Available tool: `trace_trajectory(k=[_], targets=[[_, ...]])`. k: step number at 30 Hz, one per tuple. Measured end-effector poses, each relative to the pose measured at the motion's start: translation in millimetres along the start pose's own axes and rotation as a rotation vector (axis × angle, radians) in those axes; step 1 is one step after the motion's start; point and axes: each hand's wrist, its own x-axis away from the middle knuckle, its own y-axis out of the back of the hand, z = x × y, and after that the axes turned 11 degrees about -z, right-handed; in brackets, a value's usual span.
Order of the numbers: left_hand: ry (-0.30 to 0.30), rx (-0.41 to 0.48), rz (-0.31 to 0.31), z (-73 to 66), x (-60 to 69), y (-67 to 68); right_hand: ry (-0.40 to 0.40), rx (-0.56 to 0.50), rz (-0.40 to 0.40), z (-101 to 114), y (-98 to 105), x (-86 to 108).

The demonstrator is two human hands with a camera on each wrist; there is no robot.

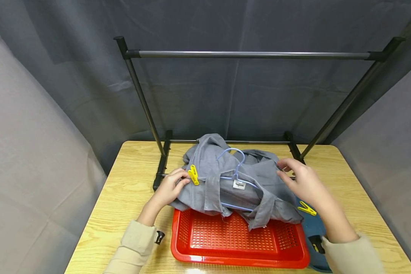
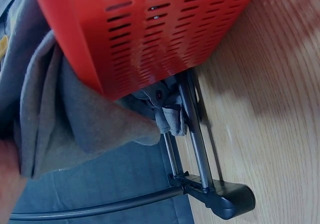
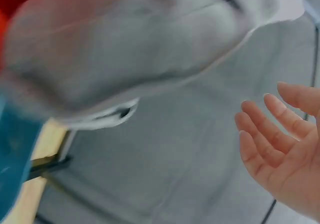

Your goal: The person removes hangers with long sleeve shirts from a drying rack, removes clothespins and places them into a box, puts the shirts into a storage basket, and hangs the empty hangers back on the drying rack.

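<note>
A grey garment (image 1: 212,190) lies bunched over the back of a red basket (image 1: 233,262), with a light blue hanger (image 1: 241,207) at its neckline. My left hand (image 1: 169,188) pinches the garment's left side, beside a yellow clip (image 1: 193,175) fixed there. In the left wrist view the hand (image 2: 9,174) is mostly cut off, against folded cloth (image 2: 85,124); its fingertips are hidden. My right hand (image 1: 303,180) is at the garment's right side; the right wrist view shows that hand (image 3: 287,149) apart from the cloth (image 3: 130,44), fingers loosely bent and holding nothing.
Behind the basket stands a dark rack with a metal bar (image 1: 253,55) across its top. A blue tray (image 1: 316,226) sits to the right, partly under the right forearm, with another yellow clip (image 1: 307,208) at it. The wooden table (image 1: 106,213) extends to the left.
</note>
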Motion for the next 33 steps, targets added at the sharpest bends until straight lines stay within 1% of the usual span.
trace_trajectory(k=[4, 8, 11, 16, 21, 24, 27, 33], targets=[[-0.002, -0.004, -0.005, 0.0, 0.1, -0.2, 0.107, -0.024, -0.051, 27.0, -4.3, -1.7], [-0.012, -0.005, -0.016, 0.2, 0.3, -0.7, 0.219, -0.053, -0.091, 49.3, -11.7, -3.5], [-0.017, -0.002, -0.019, -0.1, 0.4, -1.0, 0.269, -0.073, -0.104, 63.8, -18.8, -4.5], [-0.02, 0.0, -0.02, -1.4, 0.6, -1.0, 0.289, -0.113, -0.08, 85.5, -32.1, -7.4], [-0.019, -0.003, -0.017, -1.5, 1.0, -1.3, 0.285, -0.143, -0.042, 99.2, -44.9, -12.0], [-0.023, 0.0, -0.017, -1.4, 0.9, -1.8, 0.278, -0.136, -0.035, 106.2, -50.0, -14.6], [-0.029, -0.002, -0.024, -0.8, 1.4, -1.9, 0.288, -0.122, -0.038, 112.3, -55.3, -17.7], [-0.018, -0.002, -0.025, -0.4, 1.6, -1.9, 0.294, -0.098, -0.035, 116.8, -70.7, -25.6]])
